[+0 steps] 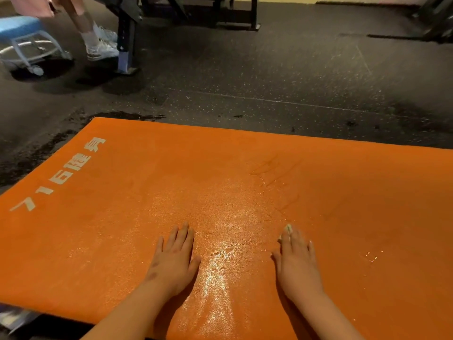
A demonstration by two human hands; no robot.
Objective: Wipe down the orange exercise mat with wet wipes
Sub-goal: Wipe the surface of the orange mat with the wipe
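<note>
Exercise mat [122, 229]: orange, with off-white printed lettering [66, 175] at one end and a glistening, speckled wet patch at centre. Wet wipe [288, 228]: white. Rubber floor [269, 77]: dark grey, flecked with pale specks. Stool [18, 25]: light blue seat, white frame. Sneakers [103, 49]: white.

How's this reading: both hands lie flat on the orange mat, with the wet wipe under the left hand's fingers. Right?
One slip: the wet wipe sits under the right hand, not the left hand; the head view shows its white edge at the right fingertips. Both hands do lie flat on the orange mat.
</note>
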